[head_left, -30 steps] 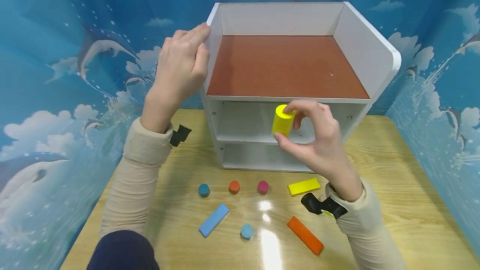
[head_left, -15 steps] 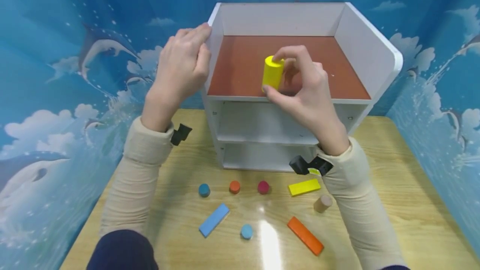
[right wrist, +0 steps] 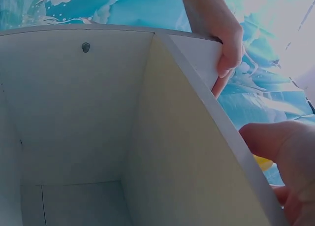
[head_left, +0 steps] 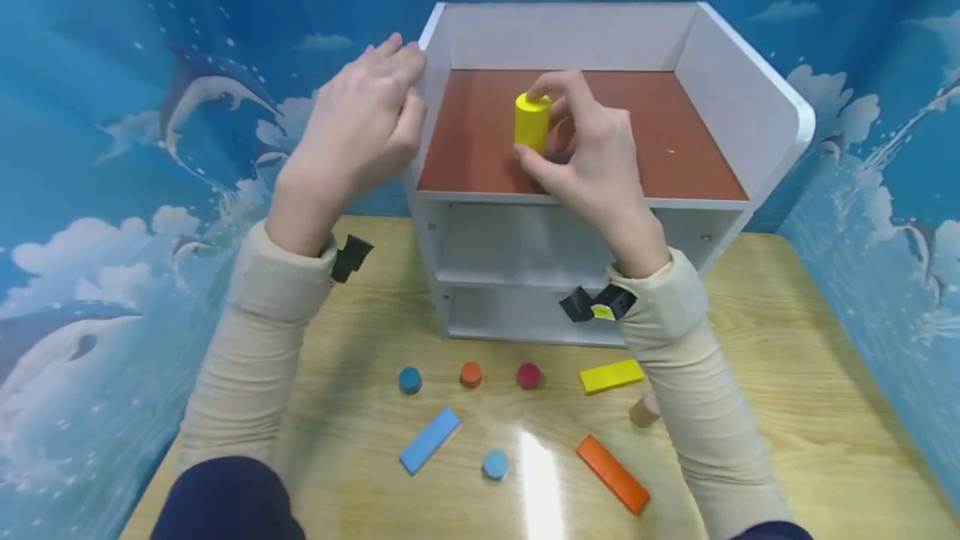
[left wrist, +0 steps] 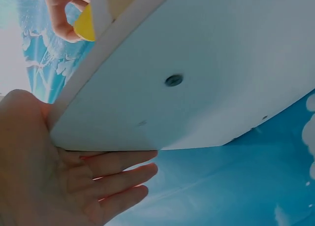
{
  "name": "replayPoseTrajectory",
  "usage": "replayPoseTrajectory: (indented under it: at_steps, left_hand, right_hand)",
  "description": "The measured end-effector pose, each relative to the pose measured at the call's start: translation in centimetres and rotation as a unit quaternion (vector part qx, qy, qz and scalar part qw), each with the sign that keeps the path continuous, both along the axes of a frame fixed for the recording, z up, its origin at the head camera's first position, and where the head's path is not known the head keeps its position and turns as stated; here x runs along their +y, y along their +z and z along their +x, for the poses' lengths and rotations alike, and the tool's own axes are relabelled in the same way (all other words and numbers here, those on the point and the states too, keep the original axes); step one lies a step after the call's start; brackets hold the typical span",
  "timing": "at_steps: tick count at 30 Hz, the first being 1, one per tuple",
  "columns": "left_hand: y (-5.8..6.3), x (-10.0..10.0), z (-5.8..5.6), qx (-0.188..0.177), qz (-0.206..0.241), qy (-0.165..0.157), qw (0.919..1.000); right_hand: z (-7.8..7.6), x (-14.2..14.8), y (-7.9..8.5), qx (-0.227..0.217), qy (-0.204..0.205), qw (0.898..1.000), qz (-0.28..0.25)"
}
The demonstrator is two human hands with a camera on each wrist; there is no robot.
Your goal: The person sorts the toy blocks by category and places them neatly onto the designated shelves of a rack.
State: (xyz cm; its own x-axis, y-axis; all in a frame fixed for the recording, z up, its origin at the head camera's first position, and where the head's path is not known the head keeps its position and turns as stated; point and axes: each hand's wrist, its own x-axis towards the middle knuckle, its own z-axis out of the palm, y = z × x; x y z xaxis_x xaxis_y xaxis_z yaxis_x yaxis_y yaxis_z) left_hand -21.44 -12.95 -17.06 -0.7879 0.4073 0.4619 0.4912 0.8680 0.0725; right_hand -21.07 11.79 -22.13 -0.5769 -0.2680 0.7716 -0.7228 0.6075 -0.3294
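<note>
My right hand (head_left: 592, 157) pinches a yellow cylinder block (head_left: 532, 125) upright between thumb and fingers, above the brown top (head_left: 472, 165) of a white shelf unit (head_left: 750, 98). Whether the block's base touches the surface, I cannot tell. In the right wrist view, most of the cylinder (right wrist: 263, 163) is hidden by that hand and the shelf edge. My left hand (head_left: 356, 123) is at the unit's left side panel. Seen from the left wrist, its fingers (left wrist: 123, 179) are straight and the palm lies against the panel's edge.
On the wooden table (head_left: 360, 340) lie a blue bar (head_left: 430, 440), an orange bar (head_left: 612, 474) and a yellow bar (head_left: 611, 376). Around them are several small round blocks, including a light blue one (head_left: 495, 464). A wooden cylinder (head_left: 644, 412) stands partly behind my right sleeve.
My right hand has carried the yellow cylinder up from before the middle shelf, then back and left over the brown top. The wooden cylinder has come into view. My left hand has barely moved.
</note>
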Motion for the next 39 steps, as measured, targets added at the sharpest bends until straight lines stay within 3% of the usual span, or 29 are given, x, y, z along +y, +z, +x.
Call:
replayPoseTrajectory:
  at_steps: [10, 25, 39]
  left_hand:
    - [0.72, 0.58, 0.59, -0.006, -0.077, 0.035, 0.9964]
    - [0.42, 0.67, 0.53, 0.005, -0.069, 0.027, 0.9972]
    - [0.23, 0.78, 0.5, 0.005, -0.059, 0.026, 0.9979]
  right_hand:
    - [0.17, -0.37, -0.14, -0.03, -0.039, 0.998, 0.027]
    - [0.21, -0.36, -0.13, -0.054, -0.063, 0.996, 0.041]
    - [0.17, -0.31, 0.07, -0.068, -0.059, 0.995, 0.045]
